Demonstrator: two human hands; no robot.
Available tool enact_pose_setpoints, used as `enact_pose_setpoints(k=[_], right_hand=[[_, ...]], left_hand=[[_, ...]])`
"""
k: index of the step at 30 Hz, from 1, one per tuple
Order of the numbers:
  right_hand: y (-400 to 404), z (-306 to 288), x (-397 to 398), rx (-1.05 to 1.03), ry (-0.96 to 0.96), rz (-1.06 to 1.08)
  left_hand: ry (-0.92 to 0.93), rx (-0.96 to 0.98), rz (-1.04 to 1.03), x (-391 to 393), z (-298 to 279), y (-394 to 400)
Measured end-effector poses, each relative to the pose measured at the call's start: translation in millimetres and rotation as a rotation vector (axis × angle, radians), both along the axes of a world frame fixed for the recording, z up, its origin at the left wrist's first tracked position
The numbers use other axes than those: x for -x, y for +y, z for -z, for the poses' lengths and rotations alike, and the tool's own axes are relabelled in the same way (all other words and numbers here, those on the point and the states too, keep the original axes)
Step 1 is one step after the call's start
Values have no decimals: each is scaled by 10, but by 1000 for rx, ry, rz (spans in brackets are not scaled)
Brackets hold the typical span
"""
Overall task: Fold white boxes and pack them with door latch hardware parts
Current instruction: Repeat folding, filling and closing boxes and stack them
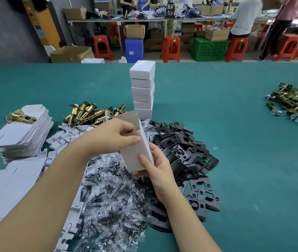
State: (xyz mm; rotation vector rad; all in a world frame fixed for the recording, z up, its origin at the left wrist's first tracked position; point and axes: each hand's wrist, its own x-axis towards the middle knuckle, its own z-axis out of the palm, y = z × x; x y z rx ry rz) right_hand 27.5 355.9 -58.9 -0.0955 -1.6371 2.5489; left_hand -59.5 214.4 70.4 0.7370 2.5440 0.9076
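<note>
White box (pixel 137 153), flap end up, is held above the bagged screws (pixel 111 193), pinched at its top by the left hand (pixel 115 137) and cupped from below by the right hand (pixel 155 166). Flap folding appears under way; tucking is judged next. Flat blanks (pixel 22 128) crowd the left, open green table (pixel 253 160) the right.

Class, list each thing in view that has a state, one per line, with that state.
White box: upright, top flap open, held in both hands.
Left hand: fingers grip its top.
Right hand: grips its base.
Box stack: closed, upright.
Flat blanks: unfolded, piled.
</note>
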Motion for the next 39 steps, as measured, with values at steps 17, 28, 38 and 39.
enact_pose_setpoints(k=[17,28,38,39], right_hand=[[80,32,49,312,-8,89],[69,38,65,292,-65,139],[61,56,67,282,-69,130],[62,59,69,282,-69,131]], left_hand=[[188,-543,-326,-74,-157,-157],[-4,514,189,-226,486,-446],[55,311,39,-132,574,-525],[71,282,4,-125,577,-525]])
